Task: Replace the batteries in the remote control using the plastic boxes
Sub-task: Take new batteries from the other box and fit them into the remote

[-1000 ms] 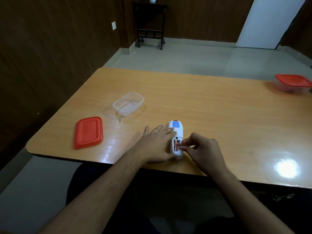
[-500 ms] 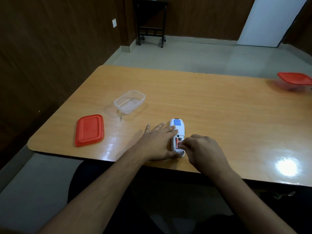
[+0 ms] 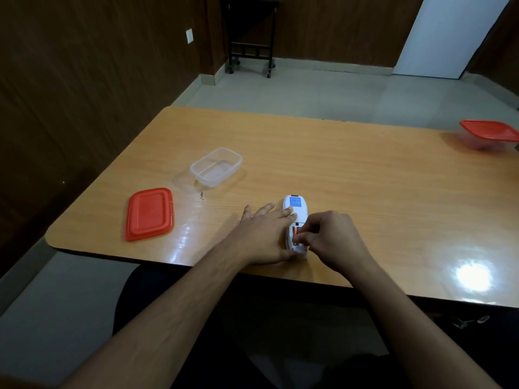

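Note:
A white remote control [image 3: 294, 206] lies face down near the table's front edge, its battery bay uncovered. An orange battery [image 3: 295, 232] shows in the bay. My left hand [image 3: 261, 234] lies flat against the remote's left side, with straight fingers on its back. My right hand [image 3: 330, 238] curls over the bay from the right, and its fingertips pinch at the battery. An open clear plastic box [image 3: 216, 167] stands to the left and further back, with its red lid [image 3: 148, 213] lying flat beside it.
A second clear box with a red lid [image 3: 490, 133] on it sits at the table's far right edge. The wooden table [image 3: 351, 169] has a bright glare spot at the front right. A dark rolling stand [image 3: 250, 37] is by the far wall.
My right hand has closed in over the battery bay and curled tighter, covering more of the remote. My left hand has stayed on the remote. The view has tilted slightly.

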